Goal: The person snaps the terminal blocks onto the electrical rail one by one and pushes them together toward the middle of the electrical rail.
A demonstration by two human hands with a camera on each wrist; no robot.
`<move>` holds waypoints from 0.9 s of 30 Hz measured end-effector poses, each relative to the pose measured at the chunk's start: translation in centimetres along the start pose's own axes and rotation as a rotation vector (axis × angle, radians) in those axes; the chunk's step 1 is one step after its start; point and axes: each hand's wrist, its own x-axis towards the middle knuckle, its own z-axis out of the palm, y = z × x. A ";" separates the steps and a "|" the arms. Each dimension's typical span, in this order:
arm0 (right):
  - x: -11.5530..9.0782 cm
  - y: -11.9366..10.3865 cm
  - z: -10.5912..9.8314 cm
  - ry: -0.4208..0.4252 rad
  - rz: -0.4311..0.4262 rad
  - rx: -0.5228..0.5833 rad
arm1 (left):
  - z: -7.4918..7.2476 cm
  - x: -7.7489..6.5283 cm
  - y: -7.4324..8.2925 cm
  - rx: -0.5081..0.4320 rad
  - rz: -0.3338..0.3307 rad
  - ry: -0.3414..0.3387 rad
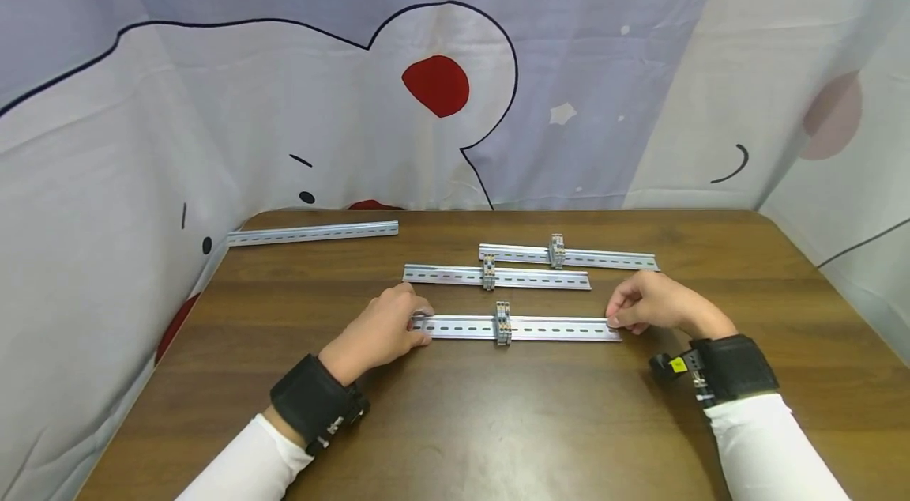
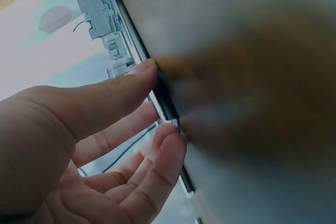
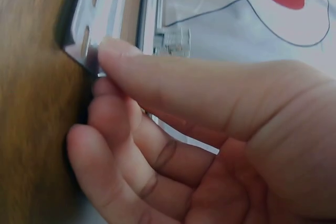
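Behind the wooden table (image 1: 498,438), we see a printed cloth (image 1: 604,90). Midway between the table's side edges is a slotted rail (image 1: 562,322) with a clip-on block (image 1: 503,325); the left hand (image 1: 384,327) pinches its left end, the right hand (image 1: 657,302) its right, fingers bent. Toward the far edge we see a second rail (image 1: 536,273) and third rail (image 1: 607,255); a bare rail (image 1: 313,233) lies by the far left corner.

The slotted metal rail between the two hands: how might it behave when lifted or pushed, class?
The slotted metal rail would probably stay stiff, since raised edges run along its length. It is likely light for its size, being thin and pierced with slots. Pushed, it may slide rather than roll, given its flat shape.
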 end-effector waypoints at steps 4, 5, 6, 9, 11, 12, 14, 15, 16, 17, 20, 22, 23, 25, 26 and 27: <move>-0.3 0.4 -0.5 0.048 0.057 0.001 | 0.3 1.3 0.3 -0.034 -0.018 0.006; -0.4 0.4 -0.6 0.059 0.069 0.002 | 0.4 1.6 0.4 -0.042 -0.026 0.008; -0.4 0.5 -0.7 0.070 0.082 0.007 | 0.4 1.8 0.5 -0.048 -0.036 0.010; -0.6 0.7 -1.0 0.101 0.117 0.017 | 0.6 2.7 0.7 -0.054 -0.040 0.017; -0.6 0.9 -1.1 0.122 0.138 0.021 | 0.7 3.2 0.7 -0.054 -0.038 0.023; -0.6 1.0 -1.1 0.133 0.145 0.023 | 0.8 3.5 0.7 -0.053 -0.038 0.025; -0.5 1.2 -1.2 0.160 0.155 0.021 | 0.8 4.0 0.8 -0.050 -0.041 0.036; -0.5 1.3 -1.2 0.179 0.162 0.022 | 0.9 4.3 0.8 -0.050 -0.047 0.039; -0.4 1.4 -1.2 0.196 0.166 0.024 | 0.9 4.5 0.8 -0.050 -0.053 0.044; -0.4 1.5 -1.2 0.216 0.169 0.022 | 0.9 4.7 0.8 -0.052 -0.057 0.050; -0.2 1.7 -1.0 0.278 0.180 0.016 | 1.0 5.2 0.8 -0.064 -0.068 0.060; -0.1 1.8 -0.8 0.304 0.181 0.011 | 1.1 5.5 0.8 -0.077 -0.071 0.057; -0.1 1.8 -0.8 0.317 0.186 0.008 | 1.1 5.6 0.7 -0.080 -0.070 0.056; -0.1 1.8 -0.7 0.330 0.194 0.006 | 1.2 5.7 0.6 -0.086 -0.064 0.058; -0.1 1.7 -0.8 0.336 0.192 -0.003 | 1.1 5.7 0.6 -0.094 -0.066 0.060; -0.1 1.7 -0.8 0.345 0.193 -0.019 | 1.0 5.8 0.5 -0.104 -0.066 0.063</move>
